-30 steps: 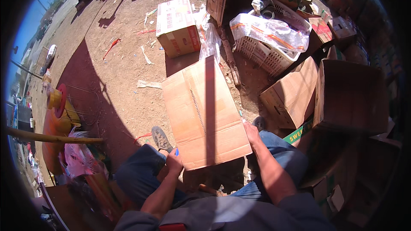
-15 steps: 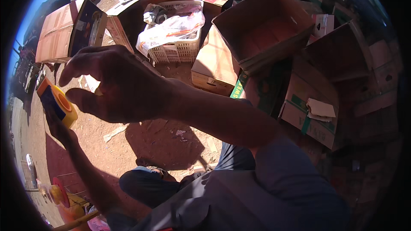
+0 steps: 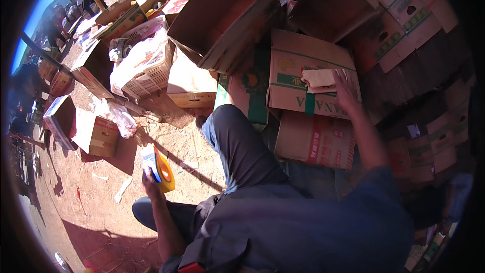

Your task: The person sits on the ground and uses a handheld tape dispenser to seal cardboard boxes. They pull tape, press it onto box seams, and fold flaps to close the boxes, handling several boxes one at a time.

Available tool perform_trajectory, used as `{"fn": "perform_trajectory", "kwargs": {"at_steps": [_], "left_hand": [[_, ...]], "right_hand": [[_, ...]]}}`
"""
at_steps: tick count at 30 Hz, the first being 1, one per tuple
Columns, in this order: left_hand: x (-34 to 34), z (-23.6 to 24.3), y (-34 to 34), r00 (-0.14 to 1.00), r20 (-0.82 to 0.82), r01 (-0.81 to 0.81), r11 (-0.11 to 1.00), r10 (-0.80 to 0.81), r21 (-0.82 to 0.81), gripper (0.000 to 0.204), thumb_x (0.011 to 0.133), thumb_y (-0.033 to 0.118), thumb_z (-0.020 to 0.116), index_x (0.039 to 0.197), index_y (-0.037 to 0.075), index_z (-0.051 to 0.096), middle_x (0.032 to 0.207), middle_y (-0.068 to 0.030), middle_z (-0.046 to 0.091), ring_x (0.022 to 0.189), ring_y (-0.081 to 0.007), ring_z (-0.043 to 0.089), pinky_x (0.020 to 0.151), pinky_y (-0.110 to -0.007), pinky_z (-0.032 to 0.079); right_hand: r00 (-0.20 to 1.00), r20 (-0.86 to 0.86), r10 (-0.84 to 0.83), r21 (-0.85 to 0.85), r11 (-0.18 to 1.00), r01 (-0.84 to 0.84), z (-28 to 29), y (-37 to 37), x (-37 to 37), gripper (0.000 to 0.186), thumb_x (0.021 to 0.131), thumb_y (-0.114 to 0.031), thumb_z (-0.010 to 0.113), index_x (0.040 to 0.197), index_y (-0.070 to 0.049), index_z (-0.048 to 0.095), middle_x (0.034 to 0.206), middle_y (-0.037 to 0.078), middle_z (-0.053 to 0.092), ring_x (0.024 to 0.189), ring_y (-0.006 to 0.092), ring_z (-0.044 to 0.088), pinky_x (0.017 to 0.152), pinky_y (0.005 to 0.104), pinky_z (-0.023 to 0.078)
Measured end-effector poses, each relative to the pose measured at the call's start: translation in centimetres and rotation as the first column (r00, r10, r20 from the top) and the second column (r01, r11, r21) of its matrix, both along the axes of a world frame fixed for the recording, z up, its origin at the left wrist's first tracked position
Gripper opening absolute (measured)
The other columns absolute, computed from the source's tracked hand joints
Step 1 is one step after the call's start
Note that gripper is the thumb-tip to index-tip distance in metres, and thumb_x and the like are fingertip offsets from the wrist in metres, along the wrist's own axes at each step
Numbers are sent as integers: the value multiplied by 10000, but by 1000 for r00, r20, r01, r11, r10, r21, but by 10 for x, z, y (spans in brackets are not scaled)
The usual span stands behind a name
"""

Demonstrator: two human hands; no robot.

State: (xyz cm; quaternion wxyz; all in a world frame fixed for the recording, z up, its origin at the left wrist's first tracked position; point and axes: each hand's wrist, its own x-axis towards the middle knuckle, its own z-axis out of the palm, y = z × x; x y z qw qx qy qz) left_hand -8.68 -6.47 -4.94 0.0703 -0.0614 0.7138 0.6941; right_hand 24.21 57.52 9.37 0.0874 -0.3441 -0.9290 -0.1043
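Right hand (image 3: pixel 345 90), moved from near the yellow tape roll (image 3: pixel 167 173) to a cardboard scrap (image 3: pixel 318 80), two o'clock.
Left hand (image 3: pixel 152 184), eight o'clock: grip closed around tape roll. Right grip: touching scrap's end, closure cannot be told. Scrap: atop green-striped box (image 3: pixel 314 53).

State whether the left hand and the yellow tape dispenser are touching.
Touching. The head view shows the left hand gripping the near end of the yellow tape dispenser, no gap between them.
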Motion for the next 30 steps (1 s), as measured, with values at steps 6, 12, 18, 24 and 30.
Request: {"fn": "perform_trajectory", "kwargs": {"at_steps": [6, 12, 18, 24, 30], "left_hand": [[3, -11, -13, 999, 6, -34, 985, 35, -171, 426, 1063, 316, 599, 1376, 28, 625, 1143, -50, 680, 1002, -147, 620, 904, -316, 496], [10, -2, -13, 999, 27, -28, 991, 32, -134, 500, 1035, 404, 629, 1385, 47, 614, 1166, -58, 667, 1032, -166, 616, 935, -329, 488], [9, -5, -12, 996, 38, -71, 978, 80, -196, 490, 1018, 392, 657, 1347, 29, 641, 1133, -60, 678, 1012, -162, 621, 926, -333, 492], [10, -6, -16, 999, 42, -14, 983, 22, -180, 568, 1020, 399, 631, 1441, 21, 579, 1262, -106, 668, 1135, -209, 634, 1007, -358, 479], [11, -3, -3, 1000, 1, -18, 981, 19, -194, 466, 1052, 294, 615, 1376, -41, 617, 1182, -86, 694, 1055, -154, 631, 966, -307, 486]], "right_hand": [[977, 184, 105, 50, 992, -116, -28, 52, -14, 875, 728, 59, 715, 1524, -110, 393, 1523, 133, 440, 1446, 385, 381, 1136, 544, 361], [985, 46, 168, -20, 986, -167, -41, 76, -9, 693, 722, 27, 683, 1388, -114, 556, 1420, 107, 542, 1353, 339, 483, 1061, 498, 414], [954, -183, 238, 10, 971, -241, -33, 70, -17, 516, 748, -8, 687, 1256, -97, 662, 1287, 121, 659, 1241, 360, 580, 1023, 480, 450], [746, -382, 546, 64, 821, -568, 67, -10, -39, 469, 775, -78, 754, 1235, -104, 667, 1240, 119, 701, 1176, 350, 649, 1015, 486, 483], [497, -345, 796, 128, 564, -816, 206, -137, -40, 472, 785, -323, 781, 1195, -100, 702, 1237, 112, 712, 1137, 309, 690, 891, 420, 519]]}}
